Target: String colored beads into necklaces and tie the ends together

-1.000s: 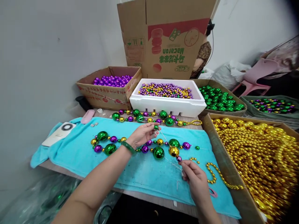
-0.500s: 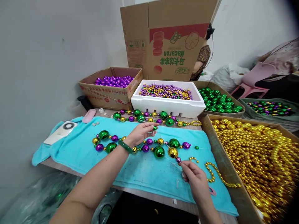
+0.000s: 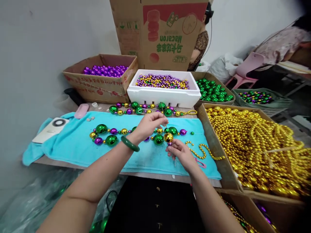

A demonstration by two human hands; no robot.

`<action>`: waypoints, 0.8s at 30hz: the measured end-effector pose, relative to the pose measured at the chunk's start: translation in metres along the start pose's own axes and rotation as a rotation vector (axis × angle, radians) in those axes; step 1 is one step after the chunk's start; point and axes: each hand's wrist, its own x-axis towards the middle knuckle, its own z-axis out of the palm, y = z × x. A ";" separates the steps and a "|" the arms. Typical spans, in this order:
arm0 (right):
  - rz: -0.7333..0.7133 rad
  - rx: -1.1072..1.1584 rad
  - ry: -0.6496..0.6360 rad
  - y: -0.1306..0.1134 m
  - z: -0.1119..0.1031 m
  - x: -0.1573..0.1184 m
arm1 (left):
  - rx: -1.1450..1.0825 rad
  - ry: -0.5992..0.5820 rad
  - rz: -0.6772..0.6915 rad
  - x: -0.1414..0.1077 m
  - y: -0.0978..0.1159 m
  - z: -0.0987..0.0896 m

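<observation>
My left hand [image 3: 152, 124], with a green bangle [image 3: 130, 143] at the wrist, is closed in a pinch on a thin string above the towel. Just below its fingertips hangs a large shiny gold bead [image 3: 168, 137]. Under that bead, the fingertips of my right hand [image 3: 181, 153] are closed on a small purple bead [image 3: 169, 144]. Behind both hands, a looped strand of large green beads [image 3: 101, 128], with purple and gold ones, lies on the blue towel [image 3: 80, 152]. My left hand hides part of this strand.
Behind the towel stand a white foam box [image 3: 165, 95] of small beads and a carton [image 3: 97, 87] of purple beads. A carton [image 3: 218, 165] of gold bead strands borders the right side. Gold chain pieces [image 3: 204, 150] and a pink clip [image 3: 201, 163] lie nearby.
My hands have come closer together, shortening the span between left fingertips and gold bead. The camera view has shifted, showing more of the right side.
</observation>
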 end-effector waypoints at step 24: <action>-0.429 0.070 0.123 -0.105 -0.017 -0.029 | 0.359 -0.319 0.255 -0.031 -0.020 0.020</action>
